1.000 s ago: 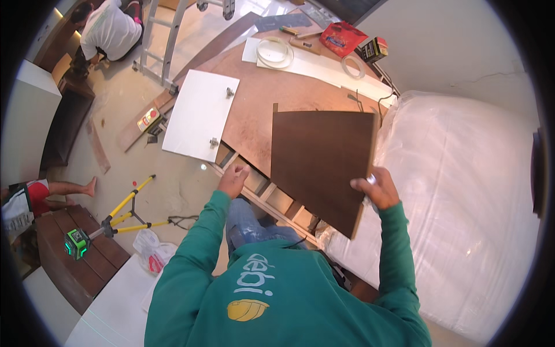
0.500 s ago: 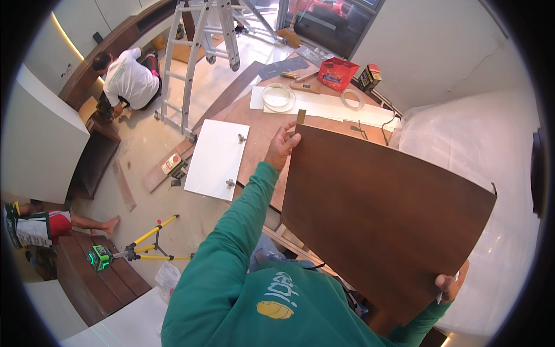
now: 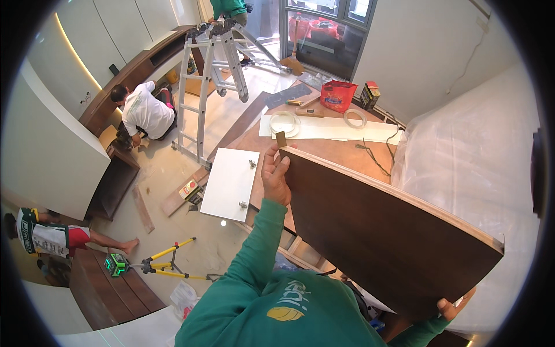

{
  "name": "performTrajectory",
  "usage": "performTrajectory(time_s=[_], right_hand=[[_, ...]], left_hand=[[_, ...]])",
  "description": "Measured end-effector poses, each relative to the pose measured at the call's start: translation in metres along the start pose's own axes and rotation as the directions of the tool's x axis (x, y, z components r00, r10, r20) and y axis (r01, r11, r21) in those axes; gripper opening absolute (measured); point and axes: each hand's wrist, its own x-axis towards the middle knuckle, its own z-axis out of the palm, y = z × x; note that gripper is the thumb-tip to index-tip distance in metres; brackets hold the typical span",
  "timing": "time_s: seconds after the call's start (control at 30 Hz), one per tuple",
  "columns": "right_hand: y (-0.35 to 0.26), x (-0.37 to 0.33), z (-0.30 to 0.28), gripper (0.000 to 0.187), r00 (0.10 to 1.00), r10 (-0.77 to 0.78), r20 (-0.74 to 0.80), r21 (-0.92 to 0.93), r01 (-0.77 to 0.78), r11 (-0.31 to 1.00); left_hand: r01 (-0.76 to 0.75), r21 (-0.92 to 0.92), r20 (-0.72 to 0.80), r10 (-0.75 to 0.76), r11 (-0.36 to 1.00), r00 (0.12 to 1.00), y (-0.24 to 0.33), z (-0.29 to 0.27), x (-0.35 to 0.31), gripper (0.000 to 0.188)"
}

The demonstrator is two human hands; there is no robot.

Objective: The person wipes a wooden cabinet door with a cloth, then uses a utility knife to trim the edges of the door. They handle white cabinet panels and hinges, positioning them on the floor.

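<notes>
A dark brown wooden panel [image 3: 376, 231] is held up in front of me, tilted, with its pale raw edge facing up. My left hand [image 3: 276, 176] grips its upper left corner, thumb on the brown face. At that corner a short strip of brown edge banding [image 3: 281, 139] sticks up past the panel. My right hand [image 3: 455, 305] holds the lower right edge, thumb on the near face and the fingers partly hidden. Beyond the panel, a work table [image 3: 260, 141] carries rolls of pale edging [image 3: 285, 122] and long white strips [image 3: 376, 131].
A white door panel with hinges [image 3: 230, 184] lies left of the panel. A stepladder [image 3: 199, 110] stands beyond it. A laser level [image 3: 117, 264] and a yellow tripod [image 3: 167, 263] are at left. Co-workers [image 3: 148, 110] are nearby. Plastic sheeting [image 3: 462, 150] covers something at right.
The panel has tipped so its raw upper edge now shows more, and its upper left corner sits lower. Both hands keep their hold. The view has shifted, bringing another person by the ladder into sight.
</notes>
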Motion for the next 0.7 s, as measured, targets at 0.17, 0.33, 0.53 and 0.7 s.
performTrajectory(time_s=[0.17, 0.33, 0.53, 0.7], right_hand=[[0.000, 0.004, -0.001, 0.096, 0.998, -0.032, -0.059, 0.076, 0.036, 0.996], [0.004, 0.022, -0.018, 0.086, 0.996, -0.065, 0.067, 0.125, 0.056, 0.991], [0.062, 0.041, -0.034, 0.079, 0.996, 0.014, 0.087, 0.415, -0.050, 0.908], [0.093, 0.043, -0.012, 0.080, 0.986, 0.062, 0.156, 0.598, -0.145, 0.788]], left_hand=[[-0.028, 0.009, 0.055, 0.028, 1.000, 0.998, 0.017, 0.014, -0.002, 0.057], [-0.024, 0.014, 0.142, 0.022, 1.000, 0.990, 0.035, 0.025, -0.003, 0.062], [0.115, 0.144, 0.347, -0.159, 0.983, 0.924, 0.075, 0.029, 0.005, 0.067], [0.031, 0.197, 0.324, -0.094, 0.980, 0.941, 0.084, 0.047, 0.007, 0.045]])
